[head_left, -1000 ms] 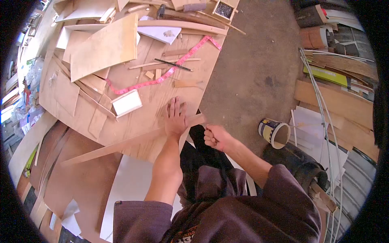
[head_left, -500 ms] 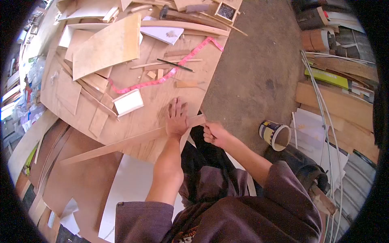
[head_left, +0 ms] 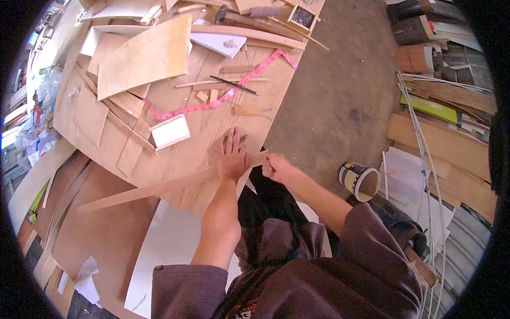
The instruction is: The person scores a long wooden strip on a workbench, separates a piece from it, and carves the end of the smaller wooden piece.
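Observation:
A long, thin wooden strip (head_left: 154,187) lies slantwise across the near edge of the wooden table (head_left: 199,125), its left part sticking out past the edge. My left hand (head_left: 232,157) is flat over the strip near its right end, fingers stretched onto the tabletop. At the strip's right end is my right hand (head_left: 277,167), its fingers curled closed; what they hold is too small or hidden to make out. Beyond my left hand lie a small white box (head_left: 171,132), a pink measuring tape (head_left: 212,105), a dark pencil (head_left: 234,85) and a wooden-handled tool (head_left: 248,110).
Wooden boards (head_left: 151,56), a hammer (head_left: 249,22) and a small box of dark nails (head_left: 303,18) lie at the table's far side. On the floor to the right stands a bucket (head_left: 360,182), beside long thin rods (head_left: 422,138) and stacked planks (head_left: 425,135).
My right hand has shifted slightly left and up, and now meets the strip's right end. My left hand stays flat on the strip. The view has shifted slightly.

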### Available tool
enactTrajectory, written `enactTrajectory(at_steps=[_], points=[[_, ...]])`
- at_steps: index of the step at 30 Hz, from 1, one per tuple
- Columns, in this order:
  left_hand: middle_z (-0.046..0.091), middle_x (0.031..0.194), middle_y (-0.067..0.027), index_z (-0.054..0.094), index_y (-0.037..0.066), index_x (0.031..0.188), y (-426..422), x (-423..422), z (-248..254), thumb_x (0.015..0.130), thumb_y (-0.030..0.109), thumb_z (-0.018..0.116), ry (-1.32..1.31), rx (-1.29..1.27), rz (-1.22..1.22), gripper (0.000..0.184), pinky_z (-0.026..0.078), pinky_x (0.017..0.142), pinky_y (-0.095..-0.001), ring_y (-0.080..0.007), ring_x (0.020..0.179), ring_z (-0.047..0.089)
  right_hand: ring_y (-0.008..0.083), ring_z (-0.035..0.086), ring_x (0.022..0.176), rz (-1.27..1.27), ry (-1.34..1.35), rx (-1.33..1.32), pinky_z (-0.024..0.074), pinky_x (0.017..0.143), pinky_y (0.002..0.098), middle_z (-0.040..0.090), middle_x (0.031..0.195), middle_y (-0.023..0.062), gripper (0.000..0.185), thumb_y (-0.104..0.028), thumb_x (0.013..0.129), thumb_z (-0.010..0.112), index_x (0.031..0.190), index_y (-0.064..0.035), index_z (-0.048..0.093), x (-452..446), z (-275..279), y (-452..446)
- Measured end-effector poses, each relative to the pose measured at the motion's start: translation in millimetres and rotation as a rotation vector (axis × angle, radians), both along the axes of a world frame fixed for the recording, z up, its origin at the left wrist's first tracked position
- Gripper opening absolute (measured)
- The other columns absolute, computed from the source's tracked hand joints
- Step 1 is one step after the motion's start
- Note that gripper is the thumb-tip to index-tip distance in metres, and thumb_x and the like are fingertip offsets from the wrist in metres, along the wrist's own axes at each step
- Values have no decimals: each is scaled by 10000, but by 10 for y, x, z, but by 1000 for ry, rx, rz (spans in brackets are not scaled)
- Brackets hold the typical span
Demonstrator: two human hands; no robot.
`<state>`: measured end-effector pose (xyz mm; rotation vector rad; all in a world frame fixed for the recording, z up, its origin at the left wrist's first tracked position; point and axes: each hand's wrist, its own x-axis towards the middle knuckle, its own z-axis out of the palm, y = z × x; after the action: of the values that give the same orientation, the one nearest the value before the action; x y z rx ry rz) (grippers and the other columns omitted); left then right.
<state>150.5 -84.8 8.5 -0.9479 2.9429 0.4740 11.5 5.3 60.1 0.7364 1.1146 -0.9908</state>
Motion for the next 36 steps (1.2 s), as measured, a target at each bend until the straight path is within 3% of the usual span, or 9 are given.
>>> enactTrajectory(at_steps=[2,5,8,11,14,20,26,33,36], points=[[276,1451,-152,435,117,1292,2,16,4,739,260,560,47,6,-14,584,170,1088,-525,-318,1367,204,107,287,351,-21,-9,-23,206,342,262,314,466,-14,279,-175,959,366,688,-106,378,4,8,46],[229,1485,-113,433,174,1316,0,1,31,789,265,527,9,15,20,543,175,1094,-489,-273,1385,171,105,290,339,45,26,-10,203,313,272,291,480,-26,203,-175,930,402,738,-116,433,-65,791,133],[223,1487,-115,432,174,1316,-6,-12,49,794,273,518,-36,-12,4,538,170,1096,-486,-269,1388,162,116,294,339,43,22,-17,207,314,281,295,475,-21,196,-178,929,407,745,-117,442,-22,800,216],[226,1483,-117,433,173,1315,-6,-3,9,802,278,509,-1,-39,1,529,167,1097,-483,-266,1387,160,126,297,340,8,97,-56,205,314,293,301,470,-12,186,-168,926,414,747,-125,443,122,-99,141],[240,1476,-118,437,171,1314,-12,-5,15,796,270,513,-46,12,1,533,169,1096,-485,-268,1382,176,127,290,338,-9,68,42,198,312,300,295,465,-16,212,-177,929,419,722,-131,425,46,-166,-8],[258,1466,-128,437,164,1310,-6,5,56,772,262,532,24,1,3,555,176,1091,-491,-279,1369,209,120,276,337,115,44,13,201,324,290,283,455,-32,287,-209,937,406,663,-129,375,-74,1085,192],[244,1471,-130,445,165,1298,10,5,-32,774,246,534,-8,11,6,538,176,1091,-493,-281,1372,197,129,267,318,13,-54,69,207,329,285,295,445,-12,259,-151,947,389,692,-103,389,-69,-65,-120],[212,1487,-121,473,161,1275,4,7,-1,780,252,523,18,25,-2,505,180,1087,-499,-277,1383,166,108,283,338,122,9,-45,203,311,282,292,459,-29,260,-194,944,394,692,-130,387,-192,1289,219],[222,1487,-116,462,169,1286,-7,-13,-52,780,258,524,42,-20,8,518,184,1084,-499,-275,1381,178,103,272,330,50,-67,18,203,305,280,288,456,-31,260,-181,942,391,686,-137,381,-122,713,189]])
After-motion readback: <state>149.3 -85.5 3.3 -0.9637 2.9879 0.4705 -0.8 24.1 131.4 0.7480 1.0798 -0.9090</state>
